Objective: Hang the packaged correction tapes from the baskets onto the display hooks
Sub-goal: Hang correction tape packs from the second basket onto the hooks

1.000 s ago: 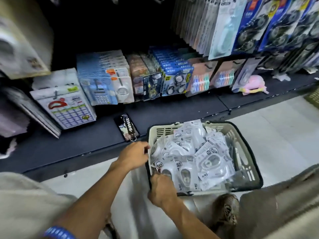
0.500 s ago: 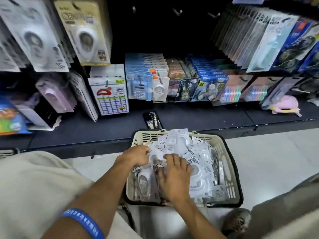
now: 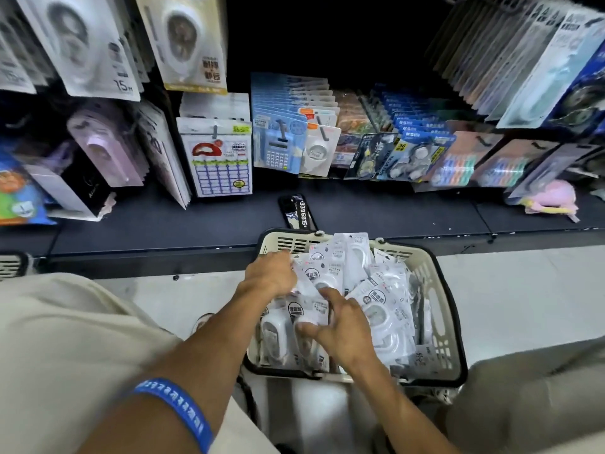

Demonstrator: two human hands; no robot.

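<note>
Head view: pale floor [image 3: 510, 290] in front of a dark shelf [image 3: 196, 224], whose front edge runs left to right across mid-frame; dim above it, black gap at top centre. Basket [image 3: 445, 322], cream with a dark rim, sits on the floor against the shelf's front edge, heaped with white packaged tapes [image 3: 379, 309]. Left hand [image 3: 270, 278] at the basket's far left corner, fingers curled on the edge of a pack in the heap. Right hand [image 3: 340, 326] over the near left part of the heap, fingers spread, thumb and fingertips pinching a pack [image 3: 307, 311] that lies on the pile. Blue wristband [image 3: 176, 409] on the left forearm. Phone [image 3: 296, 213] lies flat on the shelf just behind the basket's far rim. Behind it, rows of carded goods stand along the back of the shelf: calendar-print card [image 3: 222, 165], blue calculator pack [image 3: 278, 149], blue value pack [image 3: 415, 155]. Pink item [image 3: 553, 198] lies toward the shelf's right end. Hanging packs [image 3: 193, 40] at upper left, more [image 3: 537, 60] at upper right, blurred. Beige cloth fills the lower left and lower right corners. Slice of a second basket [image 3: 11, 265] at the left edge.
</note>
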